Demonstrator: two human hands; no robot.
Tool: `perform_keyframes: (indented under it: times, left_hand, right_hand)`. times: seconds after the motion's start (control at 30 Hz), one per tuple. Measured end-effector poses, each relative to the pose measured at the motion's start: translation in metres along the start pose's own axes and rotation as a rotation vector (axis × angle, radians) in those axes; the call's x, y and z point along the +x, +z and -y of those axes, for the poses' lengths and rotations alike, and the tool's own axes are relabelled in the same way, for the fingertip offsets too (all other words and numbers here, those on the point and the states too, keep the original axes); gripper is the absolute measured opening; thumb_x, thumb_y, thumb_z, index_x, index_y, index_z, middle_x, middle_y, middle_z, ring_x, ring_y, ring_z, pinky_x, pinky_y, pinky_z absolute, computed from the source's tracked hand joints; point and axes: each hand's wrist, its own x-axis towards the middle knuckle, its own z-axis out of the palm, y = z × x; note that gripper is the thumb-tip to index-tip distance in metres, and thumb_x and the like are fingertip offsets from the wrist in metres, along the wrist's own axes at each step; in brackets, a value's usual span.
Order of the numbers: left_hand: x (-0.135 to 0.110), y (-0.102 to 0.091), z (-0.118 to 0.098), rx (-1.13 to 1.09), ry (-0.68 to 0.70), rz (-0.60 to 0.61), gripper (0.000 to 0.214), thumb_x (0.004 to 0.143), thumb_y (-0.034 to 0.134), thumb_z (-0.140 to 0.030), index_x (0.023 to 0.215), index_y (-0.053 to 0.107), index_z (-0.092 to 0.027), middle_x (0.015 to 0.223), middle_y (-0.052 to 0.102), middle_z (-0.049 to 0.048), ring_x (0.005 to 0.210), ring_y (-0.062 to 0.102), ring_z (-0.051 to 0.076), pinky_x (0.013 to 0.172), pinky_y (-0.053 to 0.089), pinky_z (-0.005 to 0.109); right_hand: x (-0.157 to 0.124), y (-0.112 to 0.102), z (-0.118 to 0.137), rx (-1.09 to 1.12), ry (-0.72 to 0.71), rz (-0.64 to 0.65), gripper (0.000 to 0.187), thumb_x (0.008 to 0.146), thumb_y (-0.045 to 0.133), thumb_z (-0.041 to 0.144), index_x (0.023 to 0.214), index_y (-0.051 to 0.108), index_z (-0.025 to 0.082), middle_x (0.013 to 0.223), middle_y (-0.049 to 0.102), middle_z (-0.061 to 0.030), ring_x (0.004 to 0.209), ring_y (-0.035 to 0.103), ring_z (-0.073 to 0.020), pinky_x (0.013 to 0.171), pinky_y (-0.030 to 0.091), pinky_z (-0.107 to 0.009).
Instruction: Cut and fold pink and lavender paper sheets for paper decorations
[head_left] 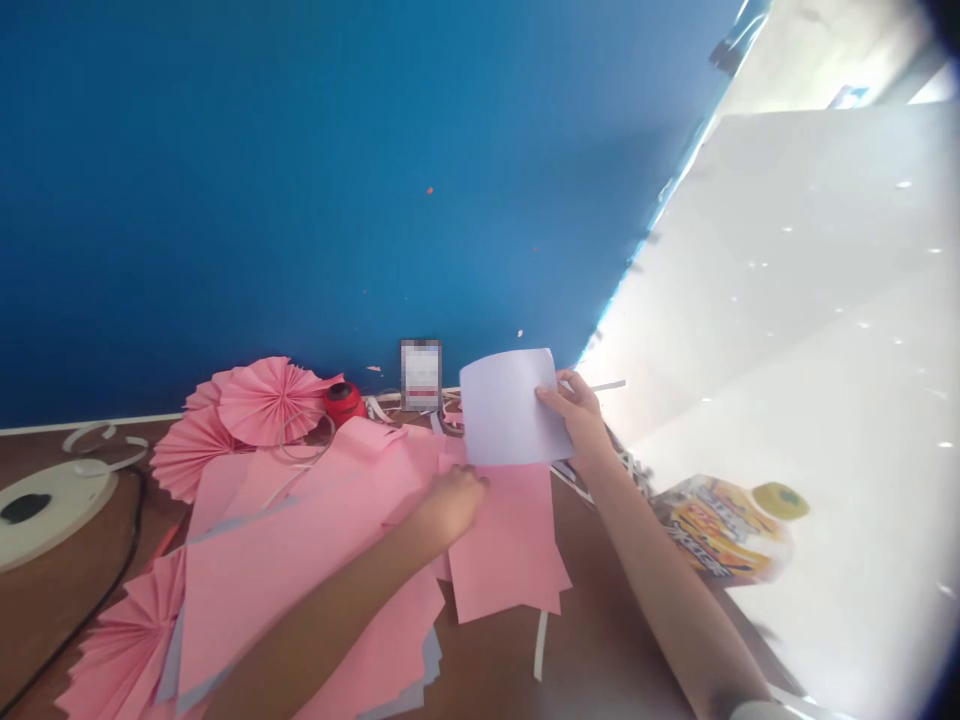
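Observation:
My right hand (574, 405) pinches the right edge of a pink sheet of paper (510, 545) and folds its upper part up, so the pale back (506, 405) faces me. My left hand (450, 500) rests knuckles-up on the sheet's left side at the fold line, fingers curled and pressing down. The sheet lies on a brown table (622, 630). Left of it is a stack of more pink sheets (300, 560).
Folded pink paper fans (266, 400) lie at the back left, another fan (124, 640) at the front left. A red tape roll (343, 400), white paper strips (540, 645), a black cable (112, 570), a round white device (45, 505) and a yellow-capped bottle (731, 525) surround the work. A blue wall (337, 180) stands behind.

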Motion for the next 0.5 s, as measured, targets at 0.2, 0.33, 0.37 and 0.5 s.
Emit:
perform_keyframes:
  times: [0.2, 0.33, 0.37, 0.5]
  left_hand:
    - [-0.012, -0.023, 0.012, -0.034, 0.038, 0.069, 0.034, 0.071, 0.049, -0.001, 0.099, 0.065, -0.011, 0.102, 0.065, 0.0167, 0.091, 0.061, 0.028, 0.070, 0.047, 0.034]
    - [-0.020, -0.031, 0.020, -0.093, 0.063, 0.017, 0.035, 0.073, 0.046, -0.003, 0.099, 0.065, -0.015, 0.097, 0.066, 0.0121, 0.083, 0.062, 0.025, 0.067, 0.043, 0.031]
    - [-0.022, -0.033, 0.024, -0.129, 0.063, -0.013, 0.030, 0.074, 0.047, -0.006, 0.096, 0.065, -0.016, 0.093, 0.067, 0.0108, 0.082, 0.061, 0.024, 0.067, 0.042, 0.030]
    - [-0.027, -0.051, 0.042, -0.291, -0.003, -0.042, 0.020, 0.081, 0.051, -0.028, 0.074, 0.065, -0.017, 0.074, 0.064, 0.0085, 0.074, 0.061, 0.025, 0.069, 0.042, 0.033]
  right_hand:
    - [0.011, -0.012, -0.026, -0.979, -0.159, 0.079, 0.023, 0.074, 0.058, 0.024, 0.097, 0.060, 0.023, 0.090, 0.068, -0.0054, 0.083, 0.060, -0.0242, 0.074, 0.042, -0.034]
    - [0.006, -0.004, -0.030, -1.251, -0.143, 0.214, 0.022, 0.076, 0.052, 0.018, 0.096, 0.061, 0.022, 0.094, 0.067, -0.0063, 0.087, 0.059, -0.0229, 0.073, 0.038, -0.029]
    - [0.004, -0.002, -0.029, -1.274, -0.127, 0.237, 0.020, 0.077, 0.052, 0.018, 0.094, 0.060, 0.021, 0.092, 0.067, -0.0065, 0.085, 0.059, -0.0220, 0.071, 0.037, -0.028]
    - [0.000, 0.000, -0.024, -1.275, -0.081, 0.345, 0.013, 0.076, 0.052, 0.016, 0.086, 0.059, 0.019, 0.082, 0.064, -0.0045, 0.074, 0.056, -0.0178, 0.063, 0.032, -0.026]
